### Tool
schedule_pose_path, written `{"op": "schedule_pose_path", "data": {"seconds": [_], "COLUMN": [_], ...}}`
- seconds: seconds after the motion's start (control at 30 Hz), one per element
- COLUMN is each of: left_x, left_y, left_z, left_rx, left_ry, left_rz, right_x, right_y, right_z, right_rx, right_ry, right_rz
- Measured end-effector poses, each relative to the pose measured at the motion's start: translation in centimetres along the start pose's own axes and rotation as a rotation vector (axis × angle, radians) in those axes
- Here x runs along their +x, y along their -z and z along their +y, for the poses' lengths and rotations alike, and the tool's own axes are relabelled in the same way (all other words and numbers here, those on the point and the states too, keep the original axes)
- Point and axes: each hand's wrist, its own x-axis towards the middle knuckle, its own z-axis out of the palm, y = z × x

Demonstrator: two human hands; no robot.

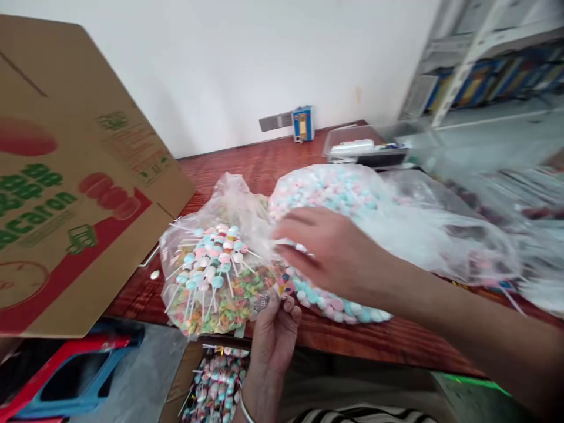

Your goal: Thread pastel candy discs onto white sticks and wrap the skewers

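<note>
My left hand (275, 329) is closed at the fingertips on a small wrapper with a colourful print (285, 283), held low in front of the bags. My right hand (326, 249) is smeared by motion above the left one, near a clear bag of pink, white and blue candies (328, 188). Whether its curled fingers hold anything is not visible. Beside the hands, several candy skewers on white sticks (215, 255) lie heaped on a clear bag of green and orange ring-shaped pieces (238, 294).
A large cardboard box (88, 141) stands at the left. Below the table edge, another box holds several wrapped skewers (218, 382). A clear plastic tray (374, 150) and a small blue box (303, 124) sit at the back of the red-brown table (247, 158). Shelves (493, 76) stand at right.
</note>
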Motion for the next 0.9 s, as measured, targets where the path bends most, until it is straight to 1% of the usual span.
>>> {"op": "schedule_pose_path", "data": {"seconds": [0.03, 0.1, 0.17, 0.23, 0.33, 0.4, 0.47, 0.57, 0.6, 0.67, 0.73, 0.8, 0.87, 0.9], "left_x": [0.1, 0.4, 0.7, 0.8, 0.6, 0.4, 0.2, -0.1, -0.2, -0.4, -0.6, -0.7, -1.0, -1.1], "left_y": [0.0, -0.2, -0.3, -0.5, -0.6, -0.8, -0.9, -0.9, -0.8, -0.5, 0.0, 0.6, 1.3, 1.7], "left_z": [0.2, 0.0, -0.4, -0.9, -1.2, -1.1, -0.9, -0.5, -0.3, 0.2, 0.9, 1.7, 2.4, 2.7], "left_rx": [-0.042, -0.098, -0.103, -0.08, -0.035, -0.004, 0.032, 0.081, 0.09, 0.101, 0.099, 0.079, 0.077, 0.098], "left_ry": [0.003, 0.017, 0.011, -0.022, -0.086, -0.122, -0.167, -0.227, -0.235, -0.233, -0.233, -0.264, -0.314, -0.312], "left_rz": [-0.024, -0.057, -0.057, -0.07, -0.112, -0.14, -0.164, -0.195, -0.208, -0.229, -0.24, -0.256, -0.285, -0.29], "right_x": [-0.7, -3.2, -5.8, -7.5, -8.3, -8.3, -8.2, -8.1, -8.0, -7.1, -5.2, -2.2, 1.6, 3.6], "right_y": [0.4, 0.4, -0.7, -2.4, -4.7, -5.5, -5.7, -5.4, -5.2, -4.9, -4.7, -4.9, -5.9, -6.6], "right_z": [0.6, 1.8, 2.7, 3.1, 3.3, 3.4, 3.6, 3.9, 3.9, 4.0, 3.9, 3.6, 3.1, 2.8], "right_rx": [0.004, 0.039, 0.09, 0.097, 0.052, 0.011, 0.02, 0.134, 0.157, 0.147, 0.106, 0.078, 0.053, 0.047], "right_ry": [-0.031, -0.108, -0.149, -0.165, -0.185, -0.202, -0.217, -0.217, -0.217, -0.232, -0.266, -0.277, -0.215, -0.171], "right_rz": [-0.017, 0.008, 0.004, -0.007, -0.046, -0.056, -0.073, -0.149, -0.154, -0.108, -0.068, -0.111, -0.188, -0.218]}}
